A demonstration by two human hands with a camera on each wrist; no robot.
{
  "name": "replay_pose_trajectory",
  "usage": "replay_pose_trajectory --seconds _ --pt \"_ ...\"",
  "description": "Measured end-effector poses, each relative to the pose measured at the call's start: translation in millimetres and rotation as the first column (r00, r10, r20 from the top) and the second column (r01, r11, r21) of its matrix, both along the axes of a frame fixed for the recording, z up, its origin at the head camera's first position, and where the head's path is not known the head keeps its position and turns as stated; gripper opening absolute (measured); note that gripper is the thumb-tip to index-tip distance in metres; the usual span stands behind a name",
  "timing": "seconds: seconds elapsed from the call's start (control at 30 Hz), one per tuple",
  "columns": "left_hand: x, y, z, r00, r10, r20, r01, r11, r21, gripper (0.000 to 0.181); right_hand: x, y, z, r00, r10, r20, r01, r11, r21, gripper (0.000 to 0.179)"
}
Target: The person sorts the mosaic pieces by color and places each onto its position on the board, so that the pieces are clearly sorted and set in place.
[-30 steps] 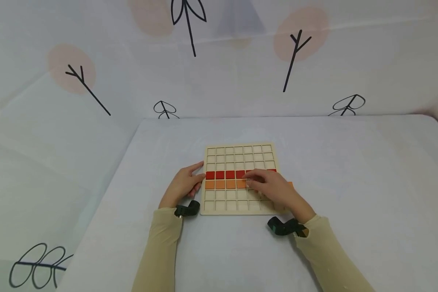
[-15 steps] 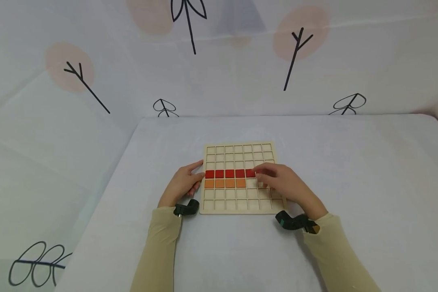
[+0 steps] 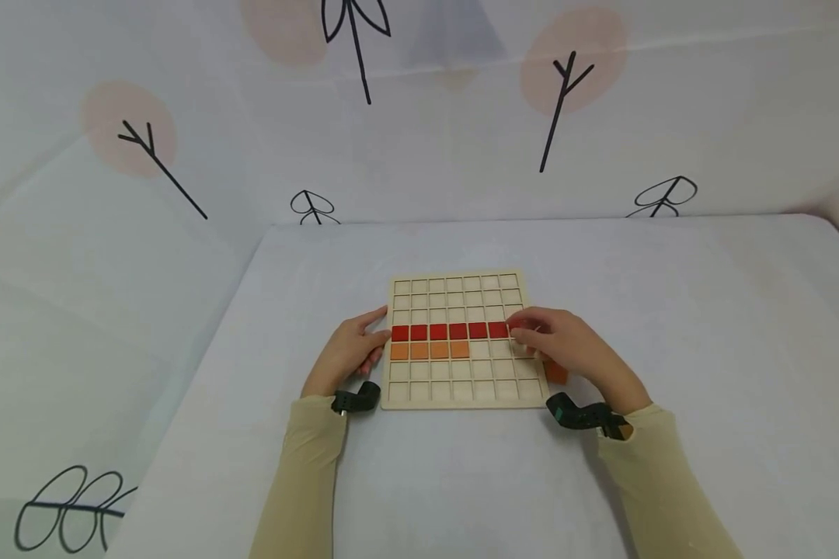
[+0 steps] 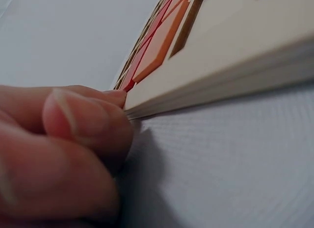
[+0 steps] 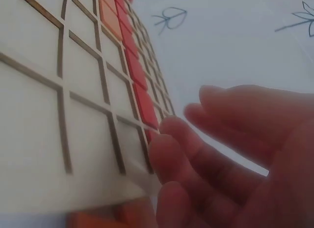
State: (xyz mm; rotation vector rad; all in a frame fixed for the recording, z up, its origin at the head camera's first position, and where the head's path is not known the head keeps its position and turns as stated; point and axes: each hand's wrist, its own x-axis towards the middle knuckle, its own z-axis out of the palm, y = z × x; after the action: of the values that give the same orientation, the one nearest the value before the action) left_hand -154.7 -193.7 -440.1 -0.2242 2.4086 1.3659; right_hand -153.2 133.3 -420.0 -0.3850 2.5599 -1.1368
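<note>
A square light wooden board (image 3: pixel 461 394) with a grid of shallow cells lies on the table. Red tiles (image 3: pixel 438 332) fill one row across its middle; orange tiles (image 3: pixel 420 352) sit in the left cells of the row below. My left hand (image 3: pixel 347 353) touches the board's left edge with its thumb and index finger, other fingers loosely bent. My right hand (image 3: pixel 576 347) is over the right end of the red row, its fingertips touching the last red tile (image 5: pixel 149 135), mostly covered by them. No tile shows gripped between these fingers in the right wrist view.
Loose orange tiles (image 3: pixel 555 373) lie on the white table (image 3: pixel 426 473) just beyond the board's right edge, partly behind my right hand. A pale cloth (image 3: pixel 454 147) with line drawings hangs behind the table. Each wrist wears a dark camera band (image 3: pixel 355 399).
My right hand has moved to the right along the red row, from about the fifth cell to the last, uncovering the red tiles it passed. My left hand has stayed at the board's edge.
</note>
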Motion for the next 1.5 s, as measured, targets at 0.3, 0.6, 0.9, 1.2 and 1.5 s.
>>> replay_pose_trajectory --seconds 0.3,0.6,0.9,1.2,1.5 --pt "0.4 -0.8 0.8 1.0 0.006 0.011 -0.006 1.0 0.0 0.049 -1.3 17.2 0.4 0.999 -0.027 0.036 0.026 0.999 0.02 0.032" --pt "0.1 -0.9 -0.3 1.0 -0.003 0.008 0.004 1.0 -0.012 0.049 -0.5 32.7 0.3 0.999 -0.03 0.04 0.028 0.999 0.038 0.034" --pt "-0.6 -2.0 -2.3 1.0 -0.011 0.006 0.011 1.0 -0.026 0.048 -1.3 40.5 -1.4 0.998 0.003 0.069 -0.007 0.999 0.054 0.036" --pt "-0.6 -1.9 -3.1 1.0 -0.005 0.008 0.005 1.0 -0.021 0.048 -0.9 42.7 -1.9 0.997 0.052 0.058 -0.057 0.995 0.088 0.03" --pt "-0.3 -2.1 -2.5 1.0 -0.006 0.002 0.006 1.0 -0.024 0.048 -0.9 41.9 -1.0 0.998 0.038 0.059 -0.046 0.99 0.133 0.025"
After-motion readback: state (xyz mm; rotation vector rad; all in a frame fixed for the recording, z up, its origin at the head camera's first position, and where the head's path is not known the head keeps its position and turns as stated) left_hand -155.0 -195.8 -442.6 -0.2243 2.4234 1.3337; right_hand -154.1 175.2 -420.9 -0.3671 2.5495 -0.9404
